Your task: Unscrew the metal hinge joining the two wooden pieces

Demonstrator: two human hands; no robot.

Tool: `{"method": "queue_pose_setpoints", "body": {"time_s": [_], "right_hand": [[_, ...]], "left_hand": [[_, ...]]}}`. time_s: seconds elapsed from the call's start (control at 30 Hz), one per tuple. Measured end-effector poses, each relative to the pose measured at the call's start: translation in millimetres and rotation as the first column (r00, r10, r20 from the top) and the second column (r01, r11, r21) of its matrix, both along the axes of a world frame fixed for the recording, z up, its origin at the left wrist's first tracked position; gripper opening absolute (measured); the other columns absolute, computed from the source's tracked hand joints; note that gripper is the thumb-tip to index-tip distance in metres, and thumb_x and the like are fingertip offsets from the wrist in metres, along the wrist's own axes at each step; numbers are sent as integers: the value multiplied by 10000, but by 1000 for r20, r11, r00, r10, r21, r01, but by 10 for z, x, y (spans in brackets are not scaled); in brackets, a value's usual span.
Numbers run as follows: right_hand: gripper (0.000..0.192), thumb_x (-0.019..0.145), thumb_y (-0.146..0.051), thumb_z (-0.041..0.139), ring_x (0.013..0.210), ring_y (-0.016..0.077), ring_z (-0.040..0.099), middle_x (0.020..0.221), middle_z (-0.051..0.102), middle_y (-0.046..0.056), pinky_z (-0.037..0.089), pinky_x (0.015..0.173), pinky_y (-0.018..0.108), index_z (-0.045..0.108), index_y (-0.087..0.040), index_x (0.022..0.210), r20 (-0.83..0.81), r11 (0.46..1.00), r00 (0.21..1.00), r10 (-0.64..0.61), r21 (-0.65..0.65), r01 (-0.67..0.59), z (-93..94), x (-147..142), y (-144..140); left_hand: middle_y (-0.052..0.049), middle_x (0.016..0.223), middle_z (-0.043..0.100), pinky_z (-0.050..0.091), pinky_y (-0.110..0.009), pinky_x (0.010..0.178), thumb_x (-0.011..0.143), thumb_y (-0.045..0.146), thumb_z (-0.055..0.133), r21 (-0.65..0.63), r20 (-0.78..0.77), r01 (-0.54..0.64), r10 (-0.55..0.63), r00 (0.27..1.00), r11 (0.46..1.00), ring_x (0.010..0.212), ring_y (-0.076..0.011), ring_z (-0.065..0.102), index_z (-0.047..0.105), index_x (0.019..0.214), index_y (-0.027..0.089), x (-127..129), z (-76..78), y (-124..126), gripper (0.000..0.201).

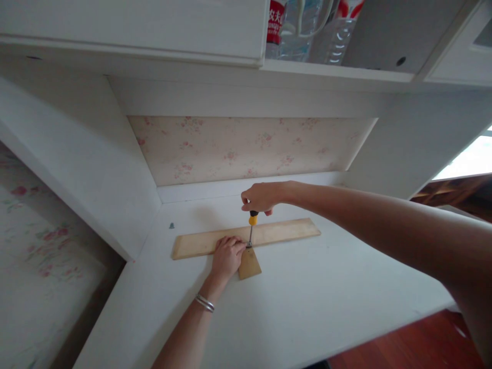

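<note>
A small screw (pixel 171 225) lies by itself near the desk's (pixel 307 297) back-left corner. The left hand (pixel 226 254) presses flat, fingers spread, on the long wooden board (pixel 284 230), beside a short wooden piece (pixel 249 265). The right hand (pixel 262 197) is closed round the upright screwdriver (pixel 251 225), tip down at the joint.

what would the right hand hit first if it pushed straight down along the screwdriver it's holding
The right hand grips the screwdriver upright, tip down. Going straight down, it would probably first meet the small wooden piece by the long wooden strip, beside the left hand; the exact contact point is too small to tell.
</note>
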State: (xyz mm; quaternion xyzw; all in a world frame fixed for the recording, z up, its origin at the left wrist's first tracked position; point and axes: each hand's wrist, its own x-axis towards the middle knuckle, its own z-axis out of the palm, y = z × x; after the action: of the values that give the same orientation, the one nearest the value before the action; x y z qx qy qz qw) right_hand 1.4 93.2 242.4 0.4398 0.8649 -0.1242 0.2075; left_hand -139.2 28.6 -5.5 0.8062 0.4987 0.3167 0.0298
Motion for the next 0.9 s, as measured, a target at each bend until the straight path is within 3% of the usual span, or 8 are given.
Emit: {"method": "queue_pose_setpoints", "body": {"time_s": [0.1,0.17,0.3,0.37,0.47,0.63,0.8,0.9], "right_hand": [[359,765,-258,551,777,171,631,1026,656,79,407,656,261,585,-175,1113,-41,976,977,207,70,-204,-10,10,5],[427,697,-286,632,890,208,608,1064,642,87,405,675,266,586,-179,1108,-32,956,963,267,134,-261,-19,13,9],[537,796,-481,508,628,183,614,841,667,98,413,592,293,523,-130,1202,24,996,998,64,57,-65,-20,3,-7],[434,831,-365,464,583,159,603,832,669,95,409,583,283,537,-134,1191,20,995,995,97,37,-98,-21,1,-12],[414,721,-229,574,751,177,622,1005,657,104,406,633,268,587,-167,1130,-21,960,966,258,117,-254,-29,3,-8],[395,822,-418,461,579,170,597,741,667,91,404,593,295,646,-118,1001,46,993,992,115,33,-116,-32,-13,-24],[329,686,-239,596,789,194,607,969,675,98,392,631,273,652,-156,1000,15,947,955,296,129,-295,-36,-34,-56],[424,741,-397,563,682,200,608,866,680,117,396,595,295,630,-123,1058,46,980,986,158,113,-162,-34,-41,-65]], "left_hand": [[-13,983,665,383,-366,883,858,218,541,-3,-4,-1,1,1000,1000,945,-187,525,709,920,285,0,-7,2,191],[-9,985,664,381,-365,884,857,218,543,-2,-8,-4,4,1000,1000,946,-185,521,707,915,285,-1,-11,4,186],[-3,984,664,381,-361,885,856,216,546,0,-16,-3,3,1000,1000,947,-182,517,703,900,283,-6,-11,5,177],[-6,981,663,383,-361,880,859,218,541,0,-18,-2,2,1000,1000,943,-184,517,703,906,282,-8,-7,4,180],[-16,983,660,385,-365,876,859,216,538,3,-19,1,-1,1000,1000,938,-189,519,703,924,278,-10,-1,-2,187],[-15,992,658,382,-365,887,855,211,545,10,-20,-2,2,1000,1000,947,-188,516,702,914,271,-7,5,-7,178],[-19,987,660,385,-366,880,858,215,537,13,-21,1,-1,1000,1000,940,-189,521,703,906,272,-6,10,-9,182],[-20,989,660,384,-371,887,855,208,539,9,-18,-3,3,1000,1000,948,-191,522,704,913,272,-5,13,-14,186]]}}
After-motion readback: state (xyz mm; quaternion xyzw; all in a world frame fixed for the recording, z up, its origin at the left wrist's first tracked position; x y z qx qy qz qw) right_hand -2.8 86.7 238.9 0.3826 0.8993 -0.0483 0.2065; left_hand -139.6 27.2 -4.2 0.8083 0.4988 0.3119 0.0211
